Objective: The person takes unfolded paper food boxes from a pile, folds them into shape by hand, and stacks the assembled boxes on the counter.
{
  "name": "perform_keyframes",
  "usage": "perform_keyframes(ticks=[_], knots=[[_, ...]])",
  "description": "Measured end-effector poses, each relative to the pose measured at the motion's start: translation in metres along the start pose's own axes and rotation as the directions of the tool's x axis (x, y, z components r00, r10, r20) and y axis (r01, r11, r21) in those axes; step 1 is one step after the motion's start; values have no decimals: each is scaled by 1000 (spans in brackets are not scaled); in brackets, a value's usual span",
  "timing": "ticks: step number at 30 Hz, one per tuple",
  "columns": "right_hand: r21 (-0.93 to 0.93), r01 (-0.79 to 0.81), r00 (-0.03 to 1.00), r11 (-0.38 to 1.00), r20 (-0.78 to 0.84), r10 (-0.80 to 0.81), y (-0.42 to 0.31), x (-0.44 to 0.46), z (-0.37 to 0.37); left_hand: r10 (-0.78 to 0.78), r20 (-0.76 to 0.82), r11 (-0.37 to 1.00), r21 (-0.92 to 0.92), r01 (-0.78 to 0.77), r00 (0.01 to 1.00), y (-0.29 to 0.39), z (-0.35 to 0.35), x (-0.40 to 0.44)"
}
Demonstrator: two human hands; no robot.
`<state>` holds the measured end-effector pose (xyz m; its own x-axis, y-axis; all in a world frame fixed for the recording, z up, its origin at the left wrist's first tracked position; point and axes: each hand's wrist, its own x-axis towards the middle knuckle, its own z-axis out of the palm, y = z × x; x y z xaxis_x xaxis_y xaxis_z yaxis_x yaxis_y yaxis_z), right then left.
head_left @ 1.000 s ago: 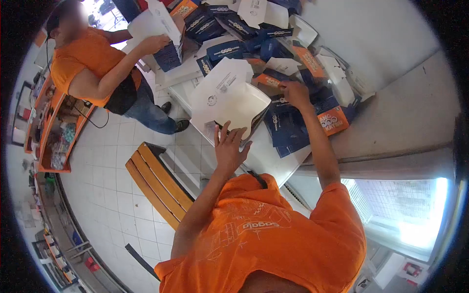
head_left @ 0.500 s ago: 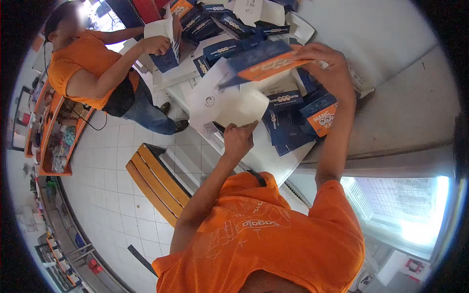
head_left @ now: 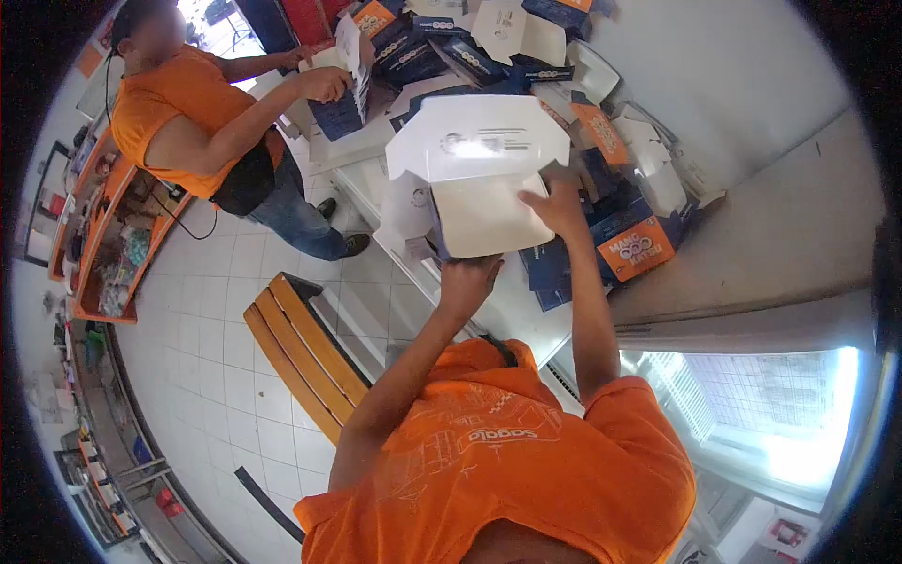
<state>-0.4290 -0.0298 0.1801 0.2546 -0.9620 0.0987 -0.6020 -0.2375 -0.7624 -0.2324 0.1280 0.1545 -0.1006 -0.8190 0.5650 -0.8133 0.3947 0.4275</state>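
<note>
A cardboard food box, white inside with its lid flap raised, is held above the table in front of me. My left hand is closed on its near edge from below, the fingers partly hidden under it. At the right wall, my right hand grips the box with the thumb inside and the other fingers mostly hidden outside. Right of that hand lies a blue and orange printed box. Another white flap with a small round print shows at the left of the held box.
A heap of blue, orange and white boxes covers the far part of the white table. At the left, a co-worker in an orange shirt handles blue boxes. A slatted wooden bench stands on the tiled floor.
My right hand has come down and left from above the heap to the box's right wall. The box now stands with its lid raised, and my left hand has gone under its near edge.
</note>
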Motion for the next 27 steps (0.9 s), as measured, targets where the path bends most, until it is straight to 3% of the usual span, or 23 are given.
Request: perform_keyframes(ticks=[3, 6, 7, 9, 12, 15, 18, 21, 24, 27], knots=[[-136, 92, 990, 986, -91, -105, -29, -21, -19, -65, 57, 997, 55, 62, 996, -3, -42, -3], [-185, 41, 995, 982, 101, -22, -67, -24, -33, -14, 40, 1000, -5, 14, 999, -32, -50, -19], [-203, 138, 984, 969, 140, -110, -60, -20, -19, -9, 30, 998, 69, 7, 1000, -33, -51, -20], [-229, 334, 934, 914, 209, -289, -44, 6, 9, -1, -8, 997, -83, 0, 1000, -31, -47, -19], [-433, 266, 938, 861, 321, -128, -78, 33, 20, 8, 5, 994, 107, -8, 1000, -37, -35, -32], [-674, 305, 943, 673, 114, -312, -58, 42, 36, -44, -42, 985, 168, 51, 998, -27, -48, -31], [-636, 175, 984, 751, 129, -119, -50, 37, 39, -74, -94, 995, 58, 79, 993, -14, -65, -28], [-596, 138, 986, 791, 162, -50, -60, 31, 31, -100, -73, 990, 91, 106, 992, -22, -65, -25], [-592, 127, 992, 796, 64, -111, -58, 28, 36, -127, 22, 991, 55, 125, 992, -26, -71, -21], [-598, 322, 854, 734, -151, -498, -73, 15, 28, -59, 46, 998, 40, 57, 997, -34, -70, -20]])
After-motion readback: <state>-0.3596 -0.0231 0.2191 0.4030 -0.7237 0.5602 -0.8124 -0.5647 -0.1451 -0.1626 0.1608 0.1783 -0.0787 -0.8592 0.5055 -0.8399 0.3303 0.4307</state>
